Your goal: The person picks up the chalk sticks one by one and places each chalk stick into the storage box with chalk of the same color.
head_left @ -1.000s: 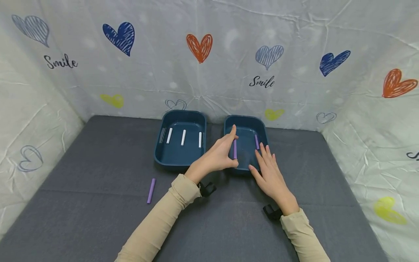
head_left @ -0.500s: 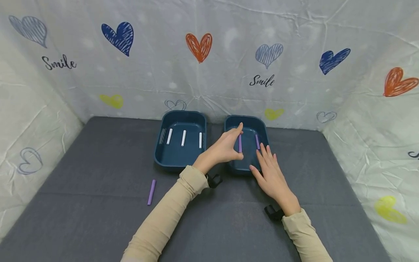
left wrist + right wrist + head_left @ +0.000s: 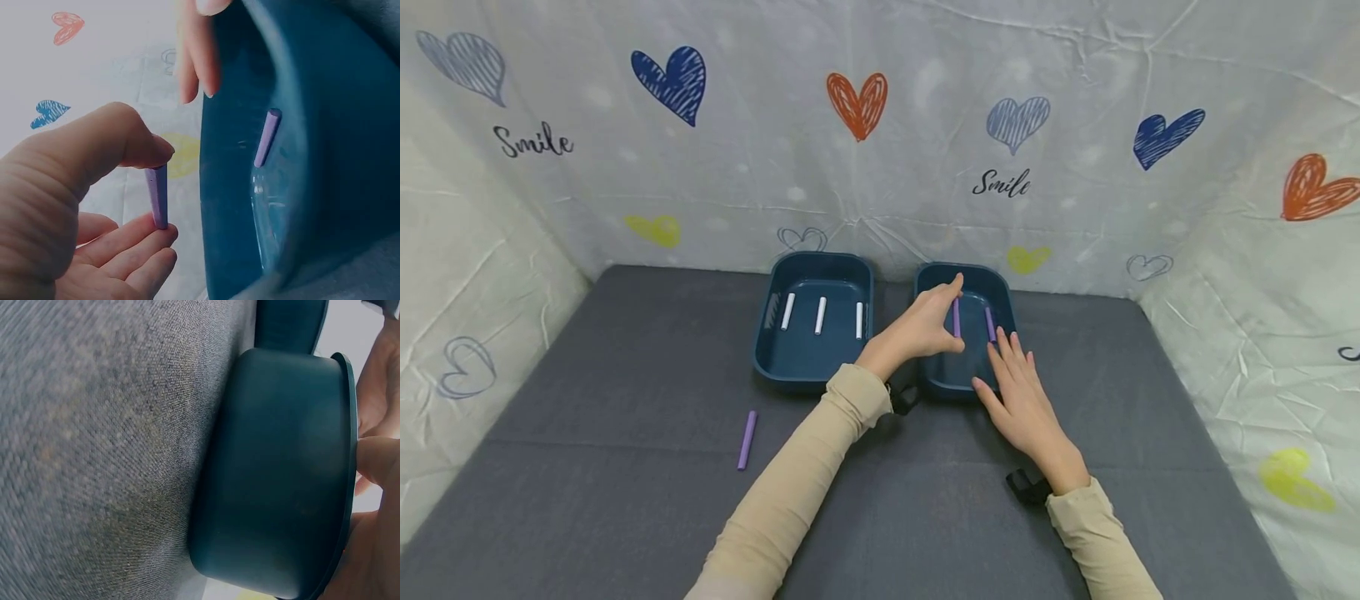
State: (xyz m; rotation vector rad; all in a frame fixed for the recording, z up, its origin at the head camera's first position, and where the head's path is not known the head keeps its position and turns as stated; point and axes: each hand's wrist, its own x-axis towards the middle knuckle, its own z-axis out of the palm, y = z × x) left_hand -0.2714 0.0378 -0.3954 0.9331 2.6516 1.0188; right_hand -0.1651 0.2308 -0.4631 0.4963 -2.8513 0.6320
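L hand (image 3: 921,326) pinches purple stick (image 3: 159,197) lengthwise btwn spread thumb & finger above tray (image 3: 951,375); R hand (image 3: 1024,406) on it, fingers straight.

Three sticks (image 3: 821,316) in left tray (image 3: 805,362); right tray (image 3: 955,373) beside it; lone stick (image 3: 747,440) on table (image 3: 625,375), front left.
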